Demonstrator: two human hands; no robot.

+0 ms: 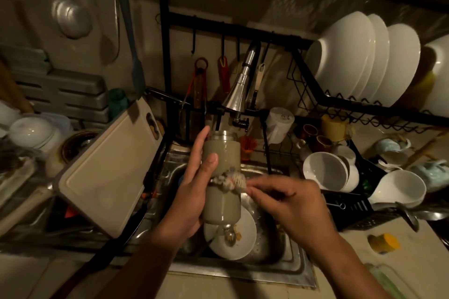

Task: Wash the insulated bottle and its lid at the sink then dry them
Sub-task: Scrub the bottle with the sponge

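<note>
the black wire dish rack [388, 108] spans the back, with glossy white bowls [359, 60] standing on edge in it. below it, the steel sink [298, 272] holds a round white plate [233, 250] with food scraps. a pale rectangular cutting board [104, 172] leans over the sink's left edge.

the insulated bottle [221, 204], a matte beige cylinder, is held over the sink above the plate. its long axis is upright and its bare, threaded steel mouth points up toward the chrome tap [239, 90]. the left hand [194, 192] grips it from the left, thumb across the front and fingers behind. the right hand [294, 206] has its fingers pinched on a nubbly, pale scrub cloth [233, 181] wrapped round the bottle's middle. that part is blurred.
</note>
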